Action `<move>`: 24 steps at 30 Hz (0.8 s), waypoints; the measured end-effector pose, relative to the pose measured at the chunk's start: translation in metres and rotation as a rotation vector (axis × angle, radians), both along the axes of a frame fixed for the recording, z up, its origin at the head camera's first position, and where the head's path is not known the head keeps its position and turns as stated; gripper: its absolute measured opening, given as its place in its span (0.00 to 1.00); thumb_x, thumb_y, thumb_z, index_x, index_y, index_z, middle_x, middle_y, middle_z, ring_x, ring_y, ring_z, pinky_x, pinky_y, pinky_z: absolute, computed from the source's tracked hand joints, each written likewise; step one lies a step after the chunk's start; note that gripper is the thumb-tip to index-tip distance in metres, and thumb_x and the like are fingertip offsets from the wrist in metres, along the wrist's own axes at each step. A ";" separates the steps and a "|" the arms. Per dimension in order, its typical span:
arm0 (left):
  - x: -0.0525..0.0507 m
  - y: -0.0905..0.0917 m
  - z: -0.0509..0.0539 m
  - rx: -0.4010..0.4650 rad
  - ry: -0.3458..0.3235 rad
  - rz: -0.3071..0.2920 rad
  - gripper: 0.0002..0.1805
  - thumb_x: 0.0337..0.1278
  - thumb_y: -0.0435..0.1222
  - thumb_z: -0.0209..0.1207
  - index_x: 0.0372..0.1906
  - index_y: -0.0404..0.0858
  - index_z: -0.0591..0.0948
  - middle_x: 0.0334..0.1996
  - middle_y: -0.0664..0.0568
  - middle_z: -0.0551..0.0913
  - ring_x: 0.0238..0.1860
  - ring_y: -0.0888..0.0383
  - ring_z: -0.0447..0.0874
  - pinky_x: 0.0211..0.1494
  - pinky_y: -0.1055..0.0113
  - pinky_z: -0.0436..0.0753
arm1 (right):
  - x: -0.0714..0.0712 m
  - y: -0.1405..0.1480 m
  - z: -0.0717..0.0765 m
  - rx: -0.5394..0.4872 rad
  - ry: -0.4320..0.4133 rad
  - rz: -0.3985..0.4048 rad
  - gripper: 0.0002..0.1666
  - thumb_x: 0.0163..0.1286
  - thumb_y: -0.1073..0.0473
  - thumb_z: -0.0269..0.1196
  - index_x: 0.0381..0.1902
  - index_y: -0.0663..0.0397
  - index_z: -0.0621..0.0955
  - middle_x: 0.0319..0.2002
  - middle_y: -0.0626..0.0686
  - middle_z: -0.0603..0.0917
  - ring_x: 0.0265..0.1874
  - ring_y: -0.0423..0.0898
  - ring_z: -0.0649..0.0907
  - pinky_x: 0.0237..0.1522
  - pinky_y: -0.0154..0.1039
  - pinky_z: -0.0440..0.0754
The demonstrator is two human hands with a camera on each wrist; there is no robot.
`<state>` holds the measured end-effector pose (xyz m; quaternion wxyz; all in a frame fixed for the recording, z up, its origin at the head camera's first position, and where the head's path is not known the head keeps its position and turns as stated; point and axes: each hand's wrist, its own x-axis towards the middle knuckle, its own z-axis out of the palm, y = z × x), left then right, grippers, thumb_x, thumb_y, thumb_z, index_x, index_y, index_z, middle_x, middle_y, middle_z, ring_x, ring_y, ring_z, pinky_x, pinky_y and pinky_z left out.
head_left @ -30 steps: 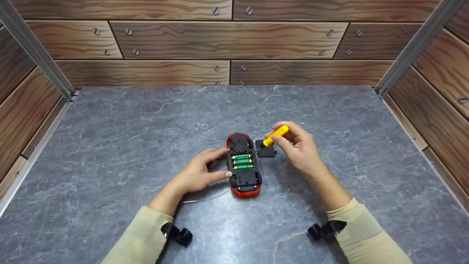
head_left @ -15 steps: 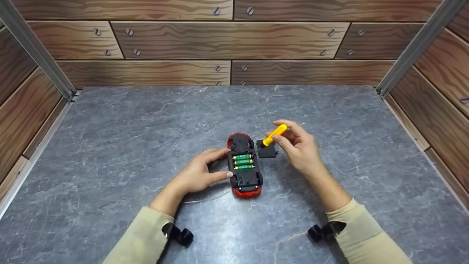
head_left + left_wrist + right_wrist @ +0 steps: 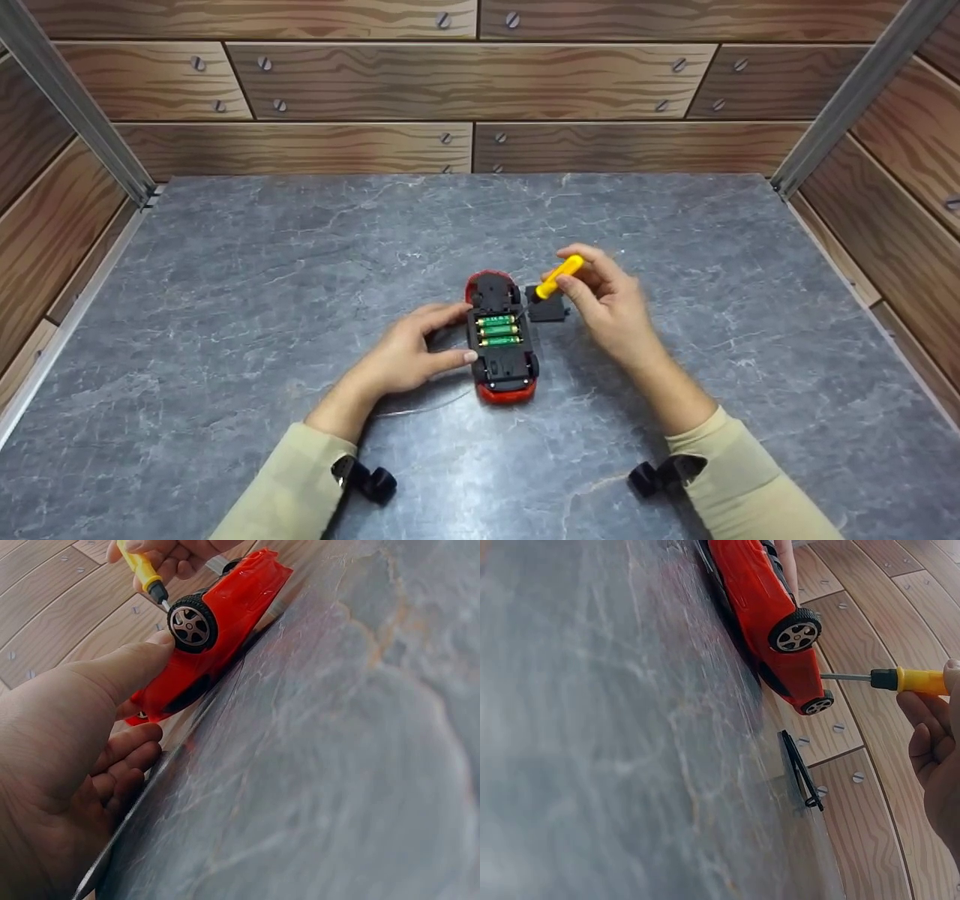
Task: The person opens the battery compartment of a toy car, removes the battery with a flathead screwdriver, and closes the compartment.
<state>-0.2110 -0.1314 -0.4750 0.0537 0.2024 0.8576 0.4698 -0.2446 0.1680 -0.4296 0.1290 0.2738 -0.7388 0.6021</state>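
A red toy car (image 3: 506, 393) lies upside down on the table, its black underside facing up. Green batteries (image 3: 499, 331) sit side by side in its compartment. The left hand (image 3: 409, 352) holds the car's left side, thumb by a wheel (image 3: 192, 626) in the left wrist view. In the right hand (image 3: 619, 307), a yellow screwdriver (image 3: 561, 276) is pinched between thumb and fingers, its shaft slanting down to the compartment's upper right edge. The exact spot its tip touches cannot be made out. Beside the car on the right lies a black cover (image 3: 547, 306), partly under the screwdriver.
A thin clear strand (image 3: 424, 411) curves over the grey marbled table (image 3: 300, 262) from the car toward the left wrist. Wood-patterned walls (image 3: 465, 79) stand at the back and sides, with metal posts at the corners. Each wrist carries a small black camera.
The screwdriver handle has shifted slightly left and tilted a little with the right hand. The left hand keeps its hold on the car, which looks almost unmoved.
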 end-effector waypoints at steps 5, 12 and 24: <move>0.001 0.000 0.001 0.010 -0.019 0.001 0.42 0.61 0.50 0.75 0.78 0.47 0.74 0.74 0.48 0.74 0.75 0.47 0.70 0.80 0.46 0.63 | 0.001 -0.003 0.002 -0.007 -0.017 0.002 0.14 0.78 0.70 0.62 0.59 0.67 0.79 0.44 0.65 0.91 0.41 0.49 0.91 0.48 0.46 0.90; 0.001 0.000 0.000 0.008 -0.021 0.003 0.42 0.61 0.50 0.75 0.78 0.46 0.73 0.75 0.46 0.74 0.75 0.45 0.69 0.80 0.45 0.63 | 0.003 -0.005 0.004 0.040 -0.044 -0.027 0.13 0.78 0.68 0.63 0.58 0.62 0.80 0.44 0.62 0.91 0.41 0.49 0.90 0.46 0.41 0.90; 0.000 0.002 0.000 0.010 -0.028 0.004 0.42 0.61 0.50 0.75 0.78 0.45 0.73 0.75 0.45 0.73 0.75 0.44 0.69 0.80 0.44 0.62 | 0.004 -0.005 0.005 0.037 -0.057 -0.028 0.12 0.77 0.69 0.63 0.56 0.64 0.80 0.44 0.62 0.91 0.42 0.49 0.91 0.48 0.45 0.90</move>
